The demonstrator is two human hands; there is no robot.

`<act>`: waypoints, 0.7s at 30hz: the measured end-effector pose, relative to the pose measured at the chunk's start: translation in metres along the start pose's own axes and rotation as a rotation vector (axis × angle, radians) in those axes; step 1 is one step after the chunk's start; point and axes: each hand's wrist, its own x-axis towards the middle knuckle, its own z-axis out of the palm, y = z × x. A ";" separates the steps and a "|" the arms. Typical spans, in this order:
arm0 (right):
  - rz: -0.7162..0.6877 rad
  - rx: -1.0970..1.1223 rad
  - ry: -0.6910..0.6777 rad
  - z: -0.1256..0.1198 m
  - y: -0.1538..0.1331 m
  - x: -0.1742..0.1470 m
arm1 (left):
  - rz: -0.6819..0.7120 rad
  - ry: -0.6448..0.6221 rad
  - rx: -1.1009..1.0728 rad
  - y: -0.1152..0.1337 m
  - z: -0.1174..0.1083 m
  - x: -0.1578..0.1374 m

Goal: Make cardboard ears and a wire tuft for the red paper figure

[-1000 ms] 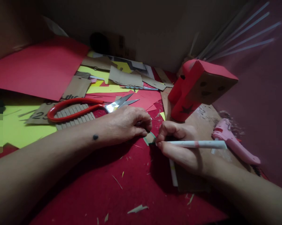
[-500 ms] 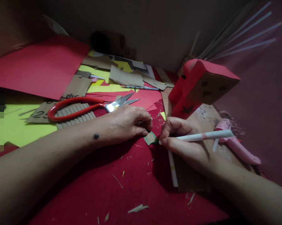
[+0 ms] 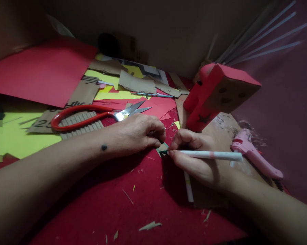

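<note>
My right hand (image 3: 194,154) is closed round a white marker pen (image 3: 212,155) with a dark tip. The tip touches a small piece of cardboard (image 3: 163,148) that carries green marks along its edge. My left hand (image 3: 149,132) has its fingers curled down and pinches the far left side of that cardboard piece, partly covering it. Scissors (image 3: 92,117) with red handles lie just beyond my left wrist, blades apart. Past my right hand stands a red paper figure (image 3: 206,98) with a box-shaped head and a dark star.
A pink glue gun (image 3: 257,153) lies at the right. Another white pen (image 3: 188,187) rests below my right hand. Red paper (image 3: 43,75), yellow sheets and cardboard strips (image 3: 136,81) cover the back left. Small scraps (image 3: 150,226) litter the red surface.
My right hand and the marker have moved slightly left over the cardboard piece, and the pen's back end has dropped and swung left. My left hand stays in place.
</note>
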 end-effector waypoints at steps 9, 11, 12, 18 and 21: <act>0.008 0.018 -0.063 -0.004 0.004 -0.001 | 0.048 0.017 0.005 -0.004 0.002 -0.001; 0.019 0.008 -0.076 -0.005 0.003 -0.001 | 0.063 0.024 0.004 -0.004 0.002 -0.001; 0.032 0.004 -0.077 -0.006 0.002 -0.001 | 0.067 0.022 0.006 -0.005 0.002 -0.001; 0.133 0.091 -0.009 -0.008 -0.001 0.001 | 0.072 0.017 0.016 -0.003 0.000 0.000; 0.140 0.082 -0.002 -0.007 -0.001 0.001 | 0.072 0.011 0.020 -0.003 0.000 0.000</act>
